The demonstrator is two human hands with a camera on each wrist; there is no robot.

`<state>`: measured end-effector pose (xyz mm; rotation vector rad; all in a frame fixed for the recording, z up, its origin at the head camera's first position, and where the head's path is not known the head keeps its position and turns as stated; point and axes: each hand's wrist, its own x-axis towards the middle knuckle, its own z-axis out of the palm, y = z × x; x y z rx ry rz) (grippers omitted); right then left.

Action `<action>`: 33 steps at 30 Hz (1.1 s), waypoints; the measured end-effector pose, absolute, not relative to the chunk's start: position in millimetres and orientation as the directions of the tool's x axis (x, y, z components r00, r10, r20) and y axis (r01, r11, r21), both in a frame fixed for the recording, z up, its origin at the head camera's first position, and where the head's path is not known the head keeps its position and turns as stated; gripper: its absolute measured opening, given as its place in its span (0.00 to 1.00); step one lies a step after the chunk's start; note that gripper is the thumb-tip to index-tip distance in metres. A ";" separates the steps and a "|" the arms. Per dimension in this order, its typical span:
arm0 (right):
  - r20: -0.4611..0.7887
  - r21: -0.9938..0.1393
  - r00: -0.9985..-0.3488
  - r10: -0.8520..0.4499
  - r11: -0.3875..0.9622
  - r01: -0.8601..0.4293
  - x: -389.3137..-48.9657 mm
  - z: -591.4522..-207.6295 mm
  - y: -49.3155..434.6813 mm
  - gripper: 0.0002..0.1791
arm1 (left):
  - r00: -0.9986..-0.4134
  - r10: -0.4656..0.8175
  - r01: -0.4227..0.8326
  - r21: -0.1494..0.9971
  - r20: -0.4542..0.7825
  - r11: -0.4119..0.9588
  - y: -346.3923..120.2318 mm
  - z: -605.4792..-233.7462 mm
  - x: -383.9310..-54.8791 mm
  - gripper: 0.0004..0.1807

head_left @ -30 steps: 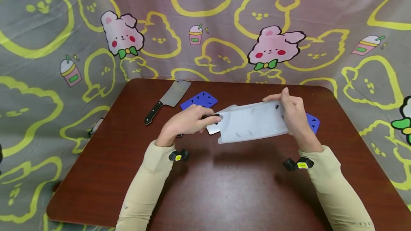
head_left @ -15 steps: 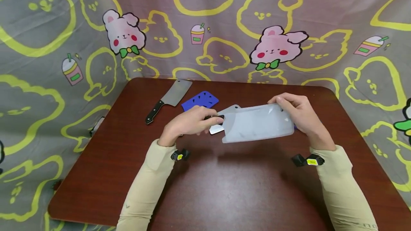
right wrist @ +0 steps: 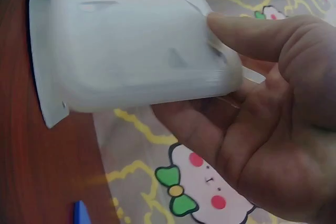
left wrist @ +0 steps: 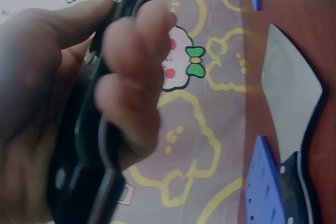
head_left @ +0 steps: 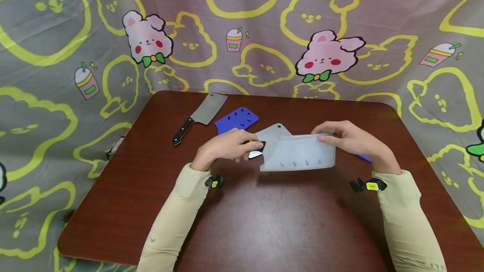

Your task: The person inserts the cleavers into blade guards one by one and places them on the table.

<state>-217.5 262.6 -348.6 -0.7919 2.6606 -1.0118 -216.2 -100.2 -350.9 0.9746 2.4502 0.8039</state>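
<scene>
My left hand (head_left: 228, 146) grips the black handle (left wrist: 84, 140) of a cleaver, its fingers curled round it in the left wrist view. The cleaver's blade sits inside a translucent white blade guard (head_left: 298, 154) with small slots, held above the table. At the guard's far end my right hand (head_left: 357, 139) pinches it near the top corner, thumb on one face in the right wrist view. A second cleaver (head_left: 279, 129) lies just behind, its handle hidden by my left hand. Farther left lies a third cleaver (head_left: 204, 110) with a black handle.
A blue slotted blade guard (head_left: 238, 119) lies between the two lying cleavers. Another blue piece (head_left: 364, 158) shows partly under my right hand. The dark red-brown table (head_left: 287, 221) has a patterned cloth (head_left: 264, 11) hanging behind it.
My right hand has lowered and turned, its grip shifting to the guard's upper corner. The guard has tilted to nearly level. My left hand keeps hold of the handle, shifting slightly right.
</scene>
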 end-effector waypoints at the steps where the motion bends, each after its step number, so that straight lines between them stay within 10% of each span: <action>1: 0.011 -0.655 -0.821 -0.570 0.616 -0.437 -220.1 -351.7 263.4 0.10 | -0.679 0.717 0.487 0.634 -0.157 0.600 -99.4 -353.0 -217.3 0.16; 14: -0.228 -0.737 -0.693 -0.684 0.586 -0.336 -234.9 -381.2 259.7 0.09 | -0.585 0.735 0.491 0.571 -0.343 0.657 -88.2 -375.8 -222.6 0.18; 33: -0.389 -0.684 -0.679 -0.622 0.689 -0.239 -241.5 -394.3 264.5 0.09 | -0.617 0.713 0.599 0.390 -0.333 0.700 -71.9 -387.2 -217.1 0.13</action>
